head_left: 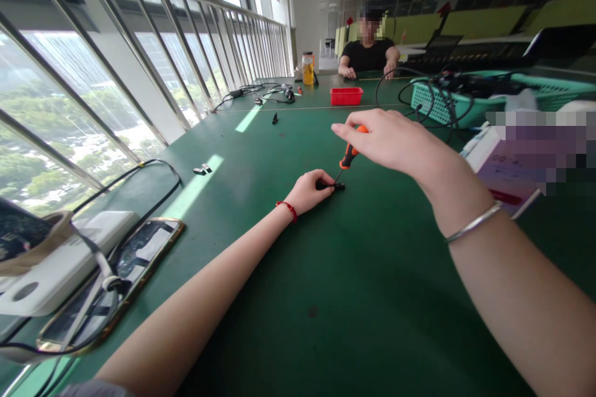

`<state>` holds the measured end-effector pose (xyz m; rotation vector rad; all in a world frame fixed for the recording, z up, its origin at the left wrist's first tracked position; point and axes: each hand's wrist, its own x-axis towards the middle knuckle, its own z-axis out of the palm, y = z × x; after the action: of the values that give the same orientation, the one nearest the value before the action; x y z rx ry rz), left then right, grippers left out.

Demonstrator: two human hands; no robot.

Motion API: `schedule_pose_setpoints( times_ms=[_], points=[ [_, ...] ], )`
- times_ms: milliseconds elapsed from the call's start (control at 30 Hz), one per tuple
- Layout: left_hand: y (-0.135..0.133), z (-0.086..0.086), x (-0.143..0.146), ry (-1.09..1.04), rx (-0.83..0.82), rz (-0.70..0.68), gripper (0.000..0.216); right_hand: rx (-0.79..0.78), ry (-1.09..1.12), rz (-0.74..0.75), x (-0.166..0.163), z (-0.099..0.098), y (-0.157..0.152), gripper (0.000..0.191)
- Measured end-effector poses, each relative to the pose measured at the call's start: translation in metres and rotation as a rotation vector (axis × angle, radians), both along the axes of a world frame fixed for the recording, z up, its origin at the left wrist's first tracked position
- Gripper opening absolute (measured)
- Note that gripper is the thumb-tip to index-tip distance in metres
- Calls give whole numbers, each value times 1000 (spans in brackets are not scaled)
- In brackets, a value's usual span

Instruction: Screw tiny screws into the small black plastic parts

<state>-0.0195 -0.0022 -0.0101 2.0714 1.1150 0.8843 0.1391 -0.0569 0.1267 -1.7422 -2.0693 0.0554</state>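
My left hand (310, 191) rests on the green table and pinches a small black part (339, 187), whose exact kind is too small to make out. An orange and black screwdriver (349, 155) stands tilted above it, its thin shaft running down to the part. My right hand (384, 136) is closed round the top of the screwdriver's handle, with the thumb side stretched out to the left. The fingers behind the handle are partly hidden. Further off on the table lies another small black piece (275, 118), and small black and silver pieces (202, 169) lie at the left.
A red tray (346, 97), a jar of yellow liquid (308, 68) and cables (265, 93) are at the back. A teal basket (433, 105) and a box (503, 164) stand right. A phone (179, 227) and white device (69, 260) lie left. Opposite sits a person (367, 56).
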Motion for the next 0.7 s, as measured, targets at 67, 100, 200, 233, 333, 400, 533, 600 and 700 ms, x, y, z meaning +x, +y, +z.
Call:
schedule_pose_setpoints(
  times_ms=[67,100,200,233,333,400,533,600,700],
  points=[
    [0,0,0,6,0,2,11,20,-9,5,0,-1,0,31],
    [0,0,0,6,0,1,11,34,-14,13,0,-1,0,27],
    [0,0,0,4,6,1,11,56,-19,27,1,-2,1,31],
    [1,0,0,6,8,3,10,51,-19,22,1,-1,0,32],
    [0,0,0,11,10,6,9,25,-30,-16,1,0,-2,34],
    [0,0,0,12,10,6,9,24,-47,-18,1,0,-2,33],
    [0,0,0,-1,5,2,9,63,-32,24,1,-1,-2,29],
    [0,-1,0,-9,3,-4,9,46,-28,20,0,0,-2,31],
    [1,-1,0,-13,3,-11,9,0,-32,-12,-1,1,-3,36]
  ],
)
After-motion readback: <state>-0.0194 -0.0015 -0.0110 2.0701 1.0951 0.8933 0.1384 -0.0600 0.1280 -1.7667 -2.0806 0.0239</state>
